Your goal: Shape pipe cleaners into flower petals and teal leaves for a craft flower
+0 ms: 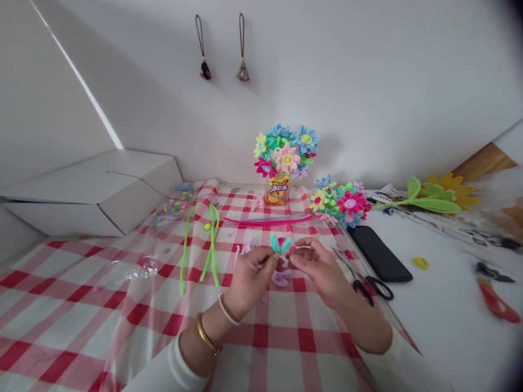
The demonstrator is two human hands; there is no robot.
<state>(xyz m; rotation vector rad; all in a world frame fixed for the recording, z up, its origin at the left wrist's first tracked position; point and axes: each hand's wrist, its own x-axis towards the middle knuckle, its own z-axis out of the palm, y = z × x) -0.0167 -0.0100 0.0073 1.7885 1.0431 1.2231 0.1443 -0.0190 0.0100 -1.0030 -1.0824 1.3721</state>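
Between my hands stands a small piece of teal pipe-cleaner petals, shaped as looped leaves, with a bit of dark pink at their middle. My left hand pinches the base of the petals between thumb and forefinger. From the other side my right hand closes in with curled fingers, thumb and fingertips at the petals' right edge; the exact contact is small and partly hidden. Lilac pipe-cleaner pieces lie on the checked cloth just below and behind the hands.
Scissors and a black phone lie right of my right hand. Green pipe cleaners are at left, pink ones behind. A flower-filled orange cup, loose flowers and a white box stand farther back.
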